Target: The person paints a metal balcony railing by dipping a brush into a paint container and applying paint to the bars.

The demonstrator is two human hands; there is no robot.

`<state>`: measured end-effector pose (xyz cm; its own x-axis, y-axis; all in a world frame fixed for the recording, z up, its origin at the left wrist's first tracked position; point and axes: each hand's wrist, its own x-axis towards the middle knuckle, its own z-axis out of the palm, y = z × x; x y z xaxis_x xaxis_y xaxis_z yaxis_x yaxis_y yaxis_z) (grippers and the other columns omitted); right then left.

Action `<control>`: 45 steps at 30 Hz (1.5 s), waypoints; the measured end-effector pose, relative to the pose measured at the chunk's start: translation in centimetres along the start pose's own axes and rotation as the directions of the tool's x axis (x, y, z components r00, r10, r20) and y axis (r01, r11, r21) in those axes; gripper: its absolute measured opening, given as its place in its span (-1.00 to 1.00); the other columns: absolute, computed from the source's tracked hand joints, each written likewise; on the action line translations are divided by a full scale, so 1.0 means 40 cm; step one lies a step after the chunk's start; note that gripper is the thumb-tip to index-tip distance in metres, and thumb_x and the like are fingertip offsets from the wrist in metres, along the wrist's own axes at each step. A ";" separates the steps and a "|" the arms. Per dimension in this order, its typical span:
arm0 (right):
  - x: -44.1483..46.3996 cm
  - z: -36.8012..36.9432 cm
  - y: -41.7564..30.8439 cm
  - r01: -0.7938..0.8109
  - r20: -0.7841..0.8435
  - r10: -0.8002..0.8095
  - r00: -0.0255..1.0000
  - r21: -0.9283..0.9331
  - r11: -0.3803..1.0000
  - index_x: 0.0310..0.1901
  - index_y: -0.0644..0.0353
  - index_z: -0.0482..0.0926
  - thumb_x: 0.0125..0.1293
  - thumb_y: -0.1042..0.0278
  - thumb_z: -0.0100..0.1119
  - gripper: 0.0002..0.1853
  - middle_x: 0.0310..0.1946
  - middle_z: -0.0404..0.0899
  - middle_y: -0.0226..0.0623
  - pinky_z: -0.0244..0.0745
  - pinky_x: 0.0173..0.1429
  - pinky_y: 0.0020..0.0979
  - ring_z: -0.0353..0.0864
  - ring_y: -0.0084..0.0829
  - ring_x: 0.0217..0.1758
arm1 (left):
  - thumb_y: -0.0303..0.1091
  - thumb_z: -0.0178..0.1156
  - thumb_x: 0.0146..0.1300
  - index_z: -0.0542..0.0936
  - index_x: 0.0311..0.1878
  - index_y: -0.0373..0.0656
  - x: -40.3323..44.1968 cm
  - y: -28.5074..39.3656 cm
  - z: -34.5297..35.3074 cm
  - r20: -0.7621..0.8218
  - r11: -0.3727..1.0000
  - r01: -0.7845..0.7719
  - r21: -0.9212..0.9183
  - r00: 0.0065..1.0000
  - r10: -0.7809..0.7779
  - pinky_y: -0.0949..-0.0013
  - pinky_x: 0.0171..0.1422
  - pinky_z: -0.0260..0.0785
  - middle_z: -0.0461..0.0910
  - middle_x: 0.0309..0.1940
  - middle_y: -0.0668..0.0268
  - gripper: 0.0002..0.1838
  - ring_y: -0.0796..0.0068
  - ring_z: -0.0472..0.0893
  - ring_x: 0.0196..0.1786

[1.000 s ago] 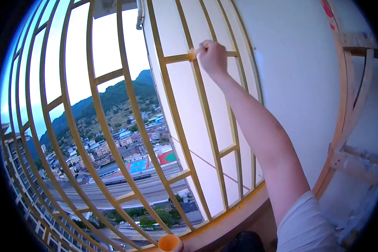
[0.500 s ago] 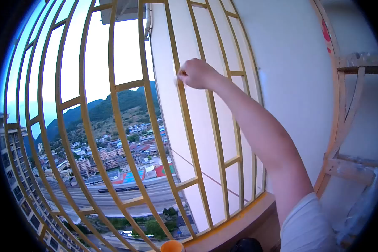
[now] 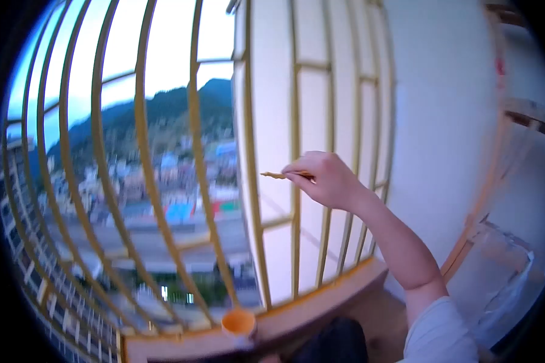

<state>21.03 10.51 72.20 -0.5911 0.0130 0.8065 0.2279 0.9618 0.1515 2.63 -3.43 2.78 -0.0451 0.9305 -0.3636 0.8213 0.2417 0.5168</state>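
Observation:
My right hand (image 3: 327, 179) is closed in a pinch on a thin yellow-brown strip (image 3: 274, 175) with a wavy edge. The strip points left, and its exact kind is unclear. Hand and strip are in front of the yellow window bars (image 3: 295, 199); whether they touch a bar cannot be told. Below, by the sill, is a cup (image 3: 238, 322) with an orange inside and a pale lower part. I cannot make out my left hand; a small skin-toned patch at the bottom edge is too little to name.
A ledge (image 3: 357, 277) runs under the bars. To the right are a pale wall (image 3: 427, 139) and a wooden frame (image 3: 475, 224) with clear plastic sheeting (image 3: 508, 290). A dark shape, perhaps clothing (image 3: 336, 342), is at the bottom. Buildings and hills lie beyond the bars.
My right hand has come down and away from the upper part of a bar, and the strip it holds now shows clearly. The view has tilted down, bringing more of the cup and ledge into sight.

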 end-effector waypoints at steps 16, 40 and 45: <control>-0.515 0.764 -0.316 -0.777 0.566 0.533 0.629 0.447 0.443 -0.20 0.31 0.77 0.31 0.46 0.37 -0.88 -0.38 0.77 -0.36 0.57 -0.26 -0.54 0.66 -0.64 -0.39 | -0.37 0.05 0.26 0.73 0.00 -0.19 -0.073 0.125 -0.145 0.152 0.995 0.096 -0.027 0.984 -0.091 0.03 0.23 0.55 0.71 0.06 0.00 -0.66 0.03 0.70 0.13; -0.583 0.891 -0.358 -0.519 0.360 0.395 0.845 0.375 0.768 -0.26 0.12 0.81 0.11 0.41 0.45 -0.86 -0.48 0.68 -0.28 0.53 -0.13 -0.28 0.56 -0.30 -0.29 | -0.37 0.10 0.26 0.76 -0.11 -0.16 -0.048 0.120 -0.094 0.015 1.000 0.000 0.027 1.000 0.000 0.02 0.12 0.60 0.75 -0.05 0.06 -0.73 0.07 0.75 0.02; -0.566 0.840 -0.339 -0.596 0.351 0.486 0.800 0.373 0.711 -0.26 0.15 0.81 0.11 0.45 0.44 -0.86 -0.46 0.63 -0.25 0.51 -0.17 -0.34 0.56 -0.32 -0.29 | -0.35 0.09 0.28 0.75 -0.10 -0.17 -0.060 0.123 -0.115 0.038 1.000 0.016 0.006 0.999 -0.016 0.02 0.17 0.58 0.74 -0.05 0.02 -0.72 0.03 0.72 0.07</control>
<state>5.32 6.37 32.70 -0.6341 0.5737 0.5183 0.2255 0.7784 -0.5858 4.18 -3.21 9.76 -0.0361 0.9153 -0.4012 0.8240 0.2544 0.5062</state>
